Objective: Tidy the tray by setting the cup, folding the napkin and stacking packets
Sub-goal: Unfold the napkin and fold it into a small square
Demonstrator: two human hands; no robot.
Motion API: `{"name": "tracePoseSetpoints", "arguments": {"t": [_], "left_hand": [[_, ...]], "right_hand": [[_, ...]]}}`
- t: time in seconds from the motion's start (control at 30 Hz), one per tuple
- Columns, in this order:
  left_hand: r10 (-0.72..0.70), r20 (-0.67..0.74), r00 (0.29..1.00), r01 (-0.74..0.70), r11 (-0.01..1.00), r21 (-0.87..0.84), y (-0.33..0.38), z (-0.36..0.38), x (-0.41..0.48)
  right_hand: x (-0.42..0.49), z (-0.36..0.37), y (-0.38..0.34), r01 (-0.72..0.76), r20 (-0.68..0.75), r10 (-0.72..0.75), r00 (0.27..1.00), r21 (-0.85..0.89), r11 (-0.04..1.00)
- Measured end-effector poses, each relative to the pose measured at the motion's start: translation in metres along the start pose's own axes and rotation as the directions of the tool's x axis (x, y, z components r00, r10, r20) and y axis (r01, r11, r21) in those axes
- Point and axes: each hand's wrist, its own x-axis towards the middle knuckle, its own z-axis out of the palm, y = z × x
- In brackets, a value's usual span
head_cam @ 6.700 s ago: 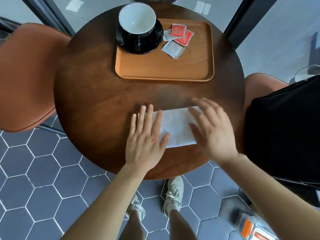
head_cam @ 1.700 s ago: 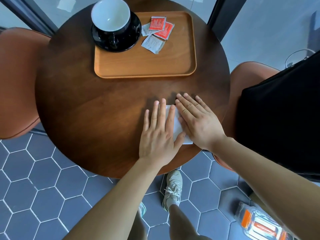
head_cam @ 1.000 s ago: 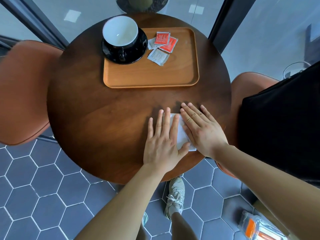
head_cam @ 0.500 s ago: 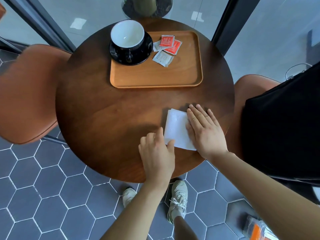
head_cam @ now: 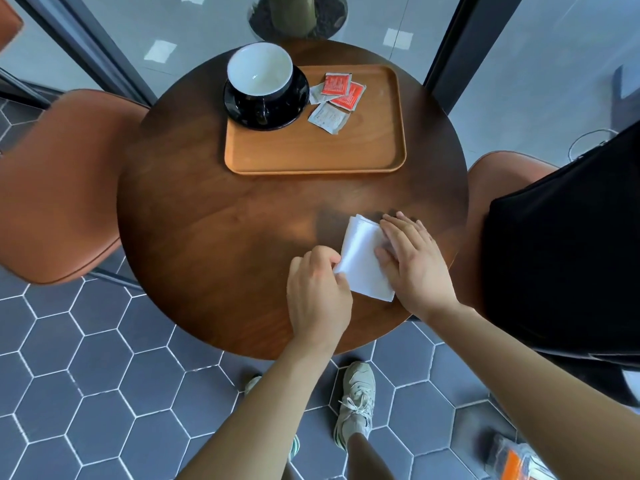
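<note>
A folded white napkin (head_cam: 360, 261) lies on the round wooden table (head_cam: 214, 237), near its front right edge. My left hand (head_cam: 317, 294) pinches the napkin's near left corner. My right hand (head_cam: 414, 261) lies flat with straight fingers on the napkin's right side. Farther back, a wooden tray (head_cam: 367, 147) holds a white-lined black cup (head_cam: 259, 72) on a black saucer (head_cam: 301, 98) at its left end. Beside the saucer lie loose packets: two red packets (head_cam: 343, 90) overlapping and a grey packet (head_cam: 327, 117) below them.
Two brown chairs flank the table, one at the left (head_cam: 52, 185) and one at the right (head_cam: 498, 171). A person in black (head_cam: 561, 258) is at the right. Dark window frames and a planter base (head_cam: 294, 15) are behind. A clear box with orange contents (head_cam: 519, 462) sits on the floor.
The napkin went from a long strip under both flat hands to a small folded square. My left hand drew back off it and now pinches its near left corner; my right stays flat.
</note>
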Motion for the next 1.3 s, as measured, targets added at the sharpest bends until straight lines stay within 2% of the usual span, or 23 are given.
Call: {"name": "tracePoseSetpoints", "arguments": {"t": [0.17,0.43,0.53,0.6,0.63,0.7,0.8,0.93,1.07,1.2,1.3], "left_hand": [[0.006,-0.07,0.998,-0.024,0.965,-0.26,-0.002,-0.011,0.006],[-0.223,-0.082,0.971,0.135,0.802,-0.582,0.001,-0.027,0.026],[-0.297,-0.041,0.954,0.195,0.719,-0.667,-0.001,-0.03,0.03],[-0.295,0.048,0.954,0.242,0.668,-0.703,-0.005,-0.03,0.028],[-0.277,0.093,0.956,0.26,0.661,-0.704,-0.007,-0.03,0.025],[-0.223,0.128,0.966,0.251,0.708,-0.661,-0.012,-0.028,0.019],[-0.176,0.075,0.982,0.186,0.784,-0.593,-0.015,-0.027,0.015],[-0.153,-0.026,0.988,0.123,0.875,-0.467,-0.011,-0.03,0.022],[-0.053,-0.114,0.992,0.019,0.959,-0.283,-0.007,-0.038,0.034],[0.008,-0.103,0.995,-0.024,0.989,-0.149,-0.002,-0.04,0.048],[0.0,-0.081,0.997,-0.01,0.992,-0.124,-0.002,-0.042,0.058]], "right_hand": [[0.003,-0.014,-0.005,-0.143,0.081,0.131,0.988,0.16,0.977],[0.005,-0.028,-0.021,-0.25,0.134,0.216,0.967,0.338,0.907],[0.003,-0.028,-0.028,-0.31,0.141,0.276,0.951,0.435,0.845],[0.003,-0.029,-0.032,-0.348,0.136,0.327,0.935,0.525,0.777],[0.003,-0.03,-0.033,-0.351,0.122,0.345,0.931,0.564,0.747],[0.005,-0.032,-0.034,-0.349,0.094,0.38,0.92,0.636,0.689],[0.008,-0.034,-0.036,-0.345,0.077,0.406,0.911,0.682,0.645],[0.011,-0.038,-0.035,-0.31,0.097,0.329,0.939,0.652,0.692],[0.021,-0.038,-0.035,-0.312,0.136,0.289,0.948,0.582,0.751],[0.036,-0.035,-0.036,-0.286,0.106,0.273,0.956,0.534,0.796],[0.046,-0.031,-0.038,-0.281,0.09,0.275,0.957,0.514,0.81]]}}
